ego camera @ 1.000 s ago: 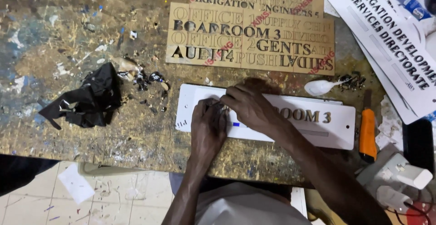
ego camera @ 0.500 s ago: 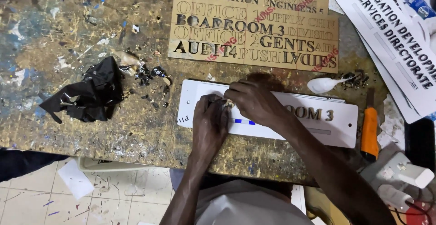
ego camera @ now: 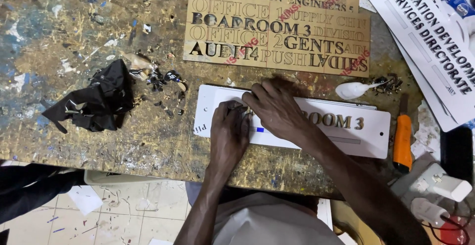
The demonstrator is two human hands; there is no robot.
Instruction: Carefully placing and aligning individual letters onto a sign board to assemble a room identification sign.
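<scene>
There is a single view, from a camera worn on the person's head. It looks almost straight down, from close above, onto the paint-spattered desk. The white sign plate lies near the middle of the picture, the person's own forearms rising to it from the bottom edge. Below the plate the desk's near edge crosses the picture, with tiled floor beyond. No second view shares the scene.

Hands on sign plate, stencil sheet behind, crumpled wrap left, knife right
</scene>
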